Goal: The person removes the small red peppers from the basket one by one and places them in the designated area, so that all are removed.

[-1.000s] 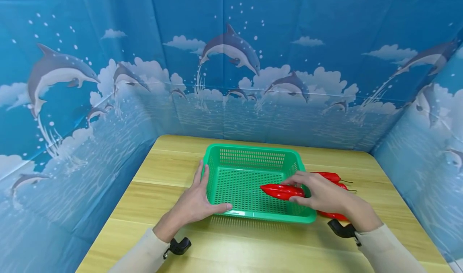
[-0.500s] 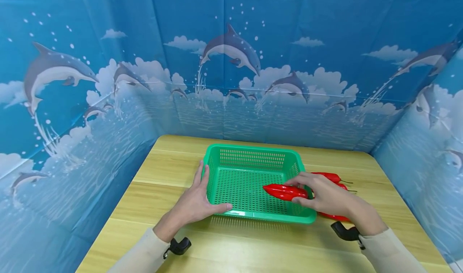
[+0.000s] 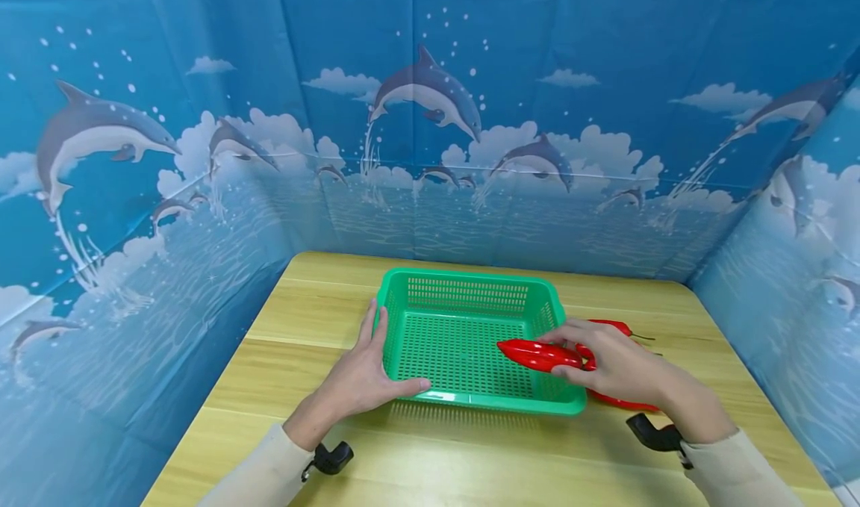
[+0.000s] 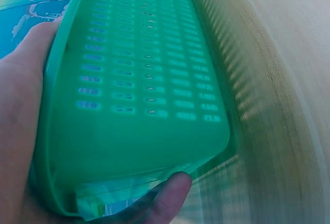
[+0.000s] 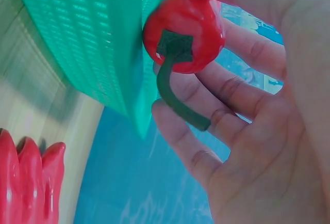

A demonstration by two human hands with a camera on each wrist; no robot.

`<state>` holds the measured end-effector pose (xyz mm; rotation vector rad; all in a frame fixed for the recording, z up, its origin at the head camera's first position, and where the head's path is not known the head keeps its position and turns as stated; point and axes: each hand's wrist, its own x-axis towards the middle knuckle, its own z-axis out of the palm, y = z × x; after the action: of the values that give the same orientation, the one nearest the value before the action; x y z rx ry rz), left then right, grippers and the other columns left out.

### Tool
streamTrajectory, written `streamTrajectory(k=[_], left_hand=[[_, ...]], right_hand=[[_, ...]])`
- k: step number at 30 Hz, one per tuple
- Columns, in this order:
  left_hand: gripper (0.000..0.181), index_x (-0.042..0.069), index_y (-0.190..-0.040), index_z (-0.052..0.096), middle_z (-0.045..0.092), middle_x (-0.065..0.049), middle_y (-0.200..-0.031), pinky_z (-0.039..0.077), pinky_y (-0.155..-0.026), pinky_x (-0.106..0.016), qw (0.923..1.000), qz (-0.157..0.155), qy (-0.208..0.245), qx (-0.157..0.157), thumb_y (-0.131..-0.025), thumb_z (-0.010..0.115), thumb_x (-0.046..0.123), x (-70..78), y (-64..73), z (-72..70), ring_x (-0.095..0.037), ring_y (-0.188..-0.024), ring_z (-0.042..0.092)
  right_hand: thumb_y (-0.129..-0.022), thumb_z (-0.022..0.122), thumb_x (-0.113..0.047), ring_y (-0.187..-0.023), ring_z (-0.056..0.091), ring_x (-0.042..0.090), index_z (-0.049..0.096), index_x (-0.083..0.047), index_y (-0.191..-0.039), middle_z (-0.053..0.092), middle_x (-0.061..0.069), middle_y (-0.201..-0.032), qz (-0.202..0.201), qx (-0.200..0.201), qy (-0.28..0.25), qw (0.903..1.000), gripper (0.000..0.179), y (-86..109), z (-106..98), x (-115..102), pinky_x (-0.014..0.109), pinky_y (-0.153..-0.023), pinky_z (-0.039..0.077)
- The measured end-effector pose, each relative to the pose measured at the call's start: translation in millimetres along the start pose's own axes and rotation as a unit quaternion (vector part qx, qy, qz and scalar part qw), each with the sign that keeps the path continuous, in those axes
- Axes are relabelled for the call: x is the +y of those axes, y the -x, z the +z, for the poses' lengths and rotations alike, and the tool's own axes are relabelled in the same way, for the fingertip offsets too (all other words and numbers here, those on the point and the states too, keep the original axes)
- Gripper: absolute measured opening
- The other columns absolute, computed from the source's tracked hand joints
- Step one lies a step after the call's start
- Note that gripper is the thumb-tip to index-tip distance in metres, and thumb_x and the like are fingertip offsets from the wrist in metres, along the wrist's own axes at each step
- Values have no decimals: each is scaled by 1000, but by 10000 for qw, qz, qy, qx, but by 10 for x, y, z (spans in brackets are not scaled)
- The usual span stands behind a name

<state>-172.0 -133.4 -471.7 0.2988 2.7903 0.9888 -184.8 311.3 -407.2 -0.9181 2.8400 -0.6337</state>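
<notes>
My right hand (image 3: 614, 361) pinches a glossy red chili pepper (image 3: 537, 354) between thumb and fingers, above the right end of a green plastic basket (image 3: 463, 400). The pepper's tip points left, over the basket's inside. In the right wrist view, the chili pepper (image 5: 180, 22) shows its rounded end and curved green stem. My left hand (image 3: 356, 372) rests at the basket's front left corner, its thumb over the front rim and its fingers straight along the left side. The left wrist view shows the basket's slotted outer wall (image 4: 134, 146) and a fingertip (image 4: 175, 193) beside its lower corner.
More red chili peppers (image 3: 625, 402) lie on the wooden table (image 3: 470, 455) right of the basket, partly hidden behind my right hand. A blue curtain (image 3: 430, 216) with dolphins surrounds the table at the back and sides.
My right hand has shifted a little to the right, carrying the chili pepper with it toward the basket's right rim. The left hand and the basket have stayed in place.
</notes>
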Motion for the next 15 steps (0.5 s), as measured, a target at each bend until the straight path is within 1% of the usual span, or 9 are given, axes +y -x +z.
streamTrajectory(k=[5, 10, 12, 15], left_hand=[[153, 17, -189, -3, -24, 5, -196, 48, -52, -37, 10000, -22, 13, -32, -86, 88, 84, 21, 5, -18, -15, -61, 67], [152, 18, -188, -4, -26, 6, -196, 46, -51, -37, 10000, -32, 21, -40, -87, 88, 84, 35, 10, -23, -16, -60, 66], [152, 17, -188, -3, -25, 5, -196, 46, -51, -37, 10000, -20, 2, -35, -87, 88, 84, 40, 12, -25, -16, -60, 66], [152, 15, -188, -3, -22, 1, -197, 47, -51, -37, 10000, 13, -14, -17, -87, 89, 83, 44, 13, -27, -16, -61, 67]], right_hand=[[-104, 91, -31, -113, 69, 10, 78, -27, -147, 77, -6, -136, 4, 52, 20, 10000, 45, 57, -33, -12, 33, -85, 64], [-105, 90, -33, -110, 67, 6, 79, -28, -145, 74, -13, -125, -109, 193, 78, 9997, 42, 126, -52, 6, 30, -83, 63], [-105, 90, -35, -109, 67, 5, 79, -28, -145, 74, -14, -123, -143, 255, 96, 9995, 41, 156, -60, 22, 29, -82, 62], [-105, 90, -35, -112, 67, 8, 79, -28, -145, 76, -13, -128, -150, 327, 75, 9993, 42, 206, -71, 43, 28, -82, 61]])
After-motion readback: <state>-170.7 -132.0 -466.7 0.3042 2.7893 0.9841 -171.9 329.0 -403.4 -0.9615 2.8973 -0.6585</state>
